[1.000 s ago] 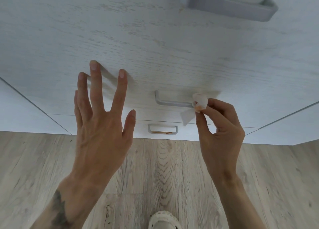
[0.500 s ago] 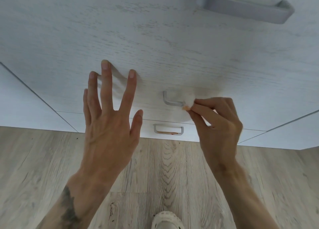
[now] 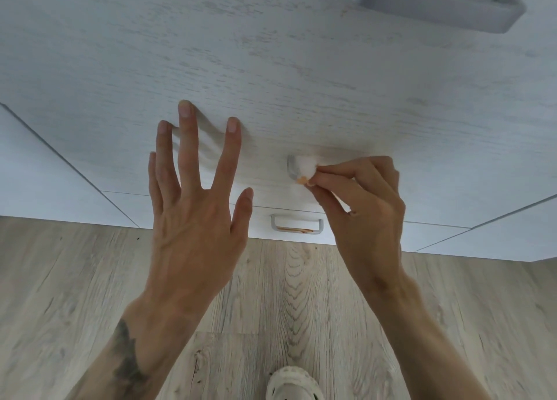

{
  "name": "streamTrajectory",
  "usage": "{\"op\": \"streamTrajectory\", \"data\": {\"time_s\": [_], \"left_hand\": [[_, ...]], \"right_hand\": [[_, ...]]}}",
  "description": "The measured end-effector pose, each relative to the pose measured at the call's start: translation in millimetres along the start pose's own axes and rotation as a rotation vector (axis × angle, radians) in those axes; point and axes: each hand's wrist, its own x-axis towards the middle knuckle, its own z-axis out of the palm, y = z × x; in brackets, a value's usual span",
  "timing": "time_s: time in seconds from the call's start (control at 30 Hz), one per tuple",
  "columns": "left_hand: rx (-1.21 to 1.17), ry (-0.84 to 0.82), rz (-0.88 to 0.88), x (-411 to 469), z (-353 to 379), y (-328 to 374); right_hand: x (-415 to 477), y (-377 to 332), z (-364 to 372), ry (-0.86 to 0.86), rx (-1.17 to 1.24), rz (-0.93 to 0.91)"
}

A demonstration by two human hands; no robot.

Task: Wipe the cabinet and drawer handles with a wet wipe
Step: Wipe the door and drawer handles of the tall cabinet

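1. Touching the pale wood-grain drawer front [image 3: 301, 68], the left hand [image 3: 193, 206] is spread.
2. The right hand [image 3: 367, 206] is pinched at the grey metal handle [image 3: 291, 166], at its left end.
3. Pinched there, the wadded white wet wipe [image 3: 306, 168] is judged soft and light.

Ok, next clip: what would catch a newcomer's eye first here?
The right hand, centre right, pinches a balled white wipe onto the left end of the middle drawer handle, an orange stain showing at the wipe's lower edge. Left of it, the left hand is spread wide at the pale drawer front. Below, the bottom handle carries an orange smear.
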Motion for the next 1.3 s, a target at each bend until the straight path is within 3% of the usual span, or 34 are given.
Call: {"op": "streamTrajectory", "data": {"time_s": [0.13, 0.3, 0.47, 0.63, 0.9, 1.13, 1.3], "left_hand": [[0.013, 0.002, -0.002, -1.0, 1.7, 0.1], [0.047, 0.038, 0.0, 0.3, 5.0, 0.6], [0.051, 0.099, -0.014, 1.3, 8.6, 4.7], [0.026, 0.126, -0.002, 1.7, 18.6, 3.0], [0.047, 0.024, 0.024, -19.0, 36.9, -10.3], [-0.072, -0.089, -0.081, -41.5, 44.9, -23.3], [-0.04, 0.096, -0.018, -27.2, 38.0, -32.0]], "right_hand": [[-3.0, -0.7, 2.4, 0.058, -0.012, 0.038], [8.8, -7.8, 13.1, -0.013, -0.017, -0.048], [-4.2, 1.2, 1.1, 0.064, -0.038, 0.046], [3.4, -5.3, 8.0, -0.007, 0.002, -0.013], [-49.8, 15.0, -9.1, 0.186, -0.017, 0.126], [-99.7, 39.2, 24.3, 0.018, 0.175, 0.554], [-112.8, 61.3, 43.6, -0.142, 0.166, 0.545]]}}
